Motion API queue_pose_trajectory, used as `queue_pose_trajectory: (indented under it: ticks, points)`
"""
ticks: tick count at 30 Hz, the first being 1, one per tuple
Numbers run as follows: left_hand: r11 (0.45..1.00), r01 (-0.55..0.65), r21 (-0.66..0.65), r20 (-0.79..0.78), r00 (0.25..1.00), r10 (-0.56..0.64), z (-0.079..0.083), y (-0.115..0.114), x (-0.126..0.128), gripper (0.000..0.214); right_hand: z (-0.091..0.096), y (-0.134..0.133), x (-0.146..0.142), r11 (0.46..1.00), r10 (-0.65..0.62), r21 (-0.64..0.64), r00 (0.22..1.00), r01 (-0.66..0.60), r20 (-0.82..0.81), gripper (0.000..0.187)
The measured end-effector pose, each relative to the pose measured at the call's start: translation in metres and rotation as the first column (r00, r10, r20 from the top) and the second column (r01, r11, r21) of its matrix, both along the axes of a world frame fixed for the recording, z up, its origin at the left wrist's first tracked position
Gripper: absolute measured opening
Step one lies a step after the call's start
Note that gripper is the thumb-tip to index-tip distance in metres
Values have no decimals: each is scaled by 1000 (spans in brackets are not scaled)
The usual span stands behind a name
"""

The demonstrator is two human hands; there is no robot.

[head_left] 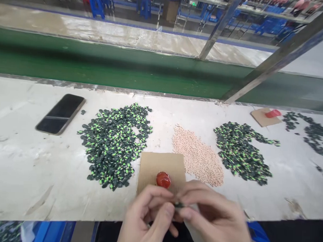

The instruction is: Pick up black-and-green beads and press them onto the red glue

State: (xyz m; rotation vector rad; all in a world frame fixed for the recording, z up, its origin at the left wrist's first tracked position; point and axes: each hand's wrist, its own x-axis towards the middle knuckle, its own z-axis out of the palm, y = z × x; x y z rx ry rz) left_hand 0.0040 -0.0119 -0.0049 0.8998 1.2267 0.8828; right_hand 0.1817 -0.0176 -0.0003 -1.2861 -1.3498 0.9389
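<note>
My left hand (147,219) and my right hand (213,218) meet at the near edge of the white workbench (30,166), fingertips pinched together on a small dark piece (178,205). Just beyond my fingers a red blob (163,179) sits on a brown cardboard square (151,166). A heap of dark green and lime pieces (114,144) lies to the left of the card. A pile of small pink pellets (198,157) lies to its right, then a second dark green heap (242,154).
A black phone (60,114) lies face up at the left of the bench. At far right another cardboard piece (262,117) carries a red blob (273,113), with more dark pieces (313,135) beside it. A green conveyor belt (99,67) runs behind the bench.
</note>
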Motion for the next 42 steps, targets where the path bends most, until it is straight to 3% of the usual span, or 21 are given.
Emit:
queue_pose_trajectory:
  ticks: [2, 3, 4, 5, 7, 8, 11, 14, 18, 22, 26, 32, 37, 42]
  points:
    - [948, 66, 311, -316, 948, 37, -5, 22, -18, 17, -6, 3, 29, 988, -154, 15, 965, 155, 213, 4]
    - [877, 133, 461, -507, 851, 137, -8, 37, -30, 20, -10, 5, 48, 948, -316, 60, 891, 314, 326, 12]
    - [809, 203, 551, -665, 693, 279, -10, 52, -41, 26, -15, 7, 67, 897, -424, 85, 790, 434, 442, 22]
    - [779, 324, 537, -788, 521, 327, -11, 67, -51, 32, -19, 9, 87, 805, -563, 172, 640, 568, 522, 30]
    - [768, 411, 492, -843, 446, 301, -14, 93, -67, 36, -28, 12, 124, 738, -631, 328, 429, 590, 647, 34]
    - [763, 450, 464, -861, 433, 269, -15, 102, -70, 36, -31, 14, 139, 750, -619, 366, 390, 551, 682, 33]
    - [751, 508, 423, -875, 444, 193, -16, 117, -69, 33, -38, 18, 166, 790, -584, 401, 373, 464, 721, 40]
    - [763, 493, 418, -860, 485, 158, -14, 121, -64, 32, -41, 24, 168, 798, -582, 436, 344, 416, 737, 50]
    - [806, 409, 428, -789, 604, 112, -11, 125, -65, 26, -43, 33, 139, 855, -515, 428, 370, 294, 773, 39]
    - [874, 264, 408, -694, 711, 110, -5, 128, -69, 17, -41, 48, 97, 951, -304, 296, 437, 89, 846, 33]
    - [926, 37, 376, -557, 808, 194, 6, 119, -73, 21, -45, 60, 76, 964, -228, 265, 463, -17, 856, 36]
    - [983, -137, 126, -211, 964, 162, 24, 99, -69, 45, -59, 63, 82, 943, -257, 329, 518, -49, 816, 38]
    - [980, -199, 25, -33, 979, 200, 26, 88, -62, 47, -56, 61, 81, 943, -290, 332, 515, 11, 807, 33]
    - [974, -227, -1, -18, 974, 227, 13, 83, -63, 44, -48, 61, 77, 968, -229, 249, 538, 37, 811, 26]
